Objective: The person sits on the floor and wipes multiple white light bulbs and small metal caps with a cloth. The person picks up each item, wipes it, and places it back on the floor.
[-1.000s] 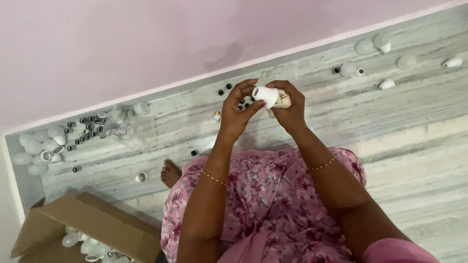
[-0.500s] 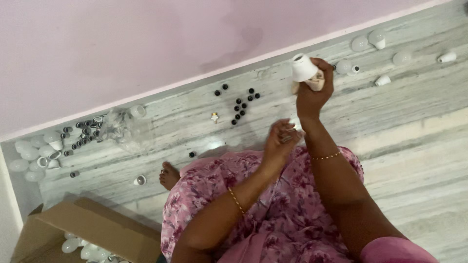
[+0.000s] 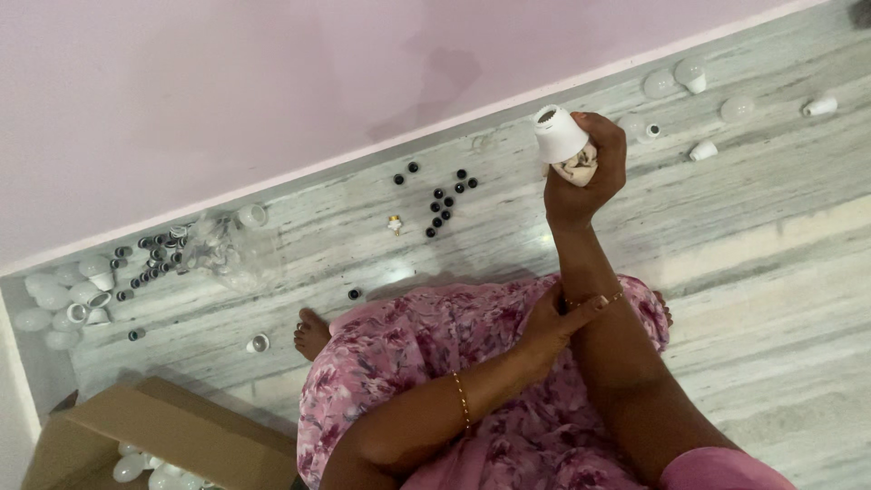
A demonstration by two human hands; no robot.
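Observation:
My right hand [image 3: 581, 177] is raised over the marble floor [image 3: 771, 227] and grips a white bulb housing [image 3: 558, 133] together with a crumpled cloth [image 3: 577, 167]; the housing's open round end points up and left. My left hand [image 3: 555, 319] rests low on my pink floral lap [image 3: 435, 363], fingers touching my right forearm near the gold bracelet [image 3: 594, 300]. I see nothing in it.
Small black caps [image 3: 445, 201] lie scattered on the floor ahead. White bulbs and housings [image 3: 689, 77] sit at the far right, more with black caps at the left by a clear plastic bag [image 3: 222, 245]. A cardboard box [image 3: 154, 436] of bulbs stands at bottom left.
My left hand let go of the housing and dropped to my lap. My right hand carried the housing and cloth up and to the right.

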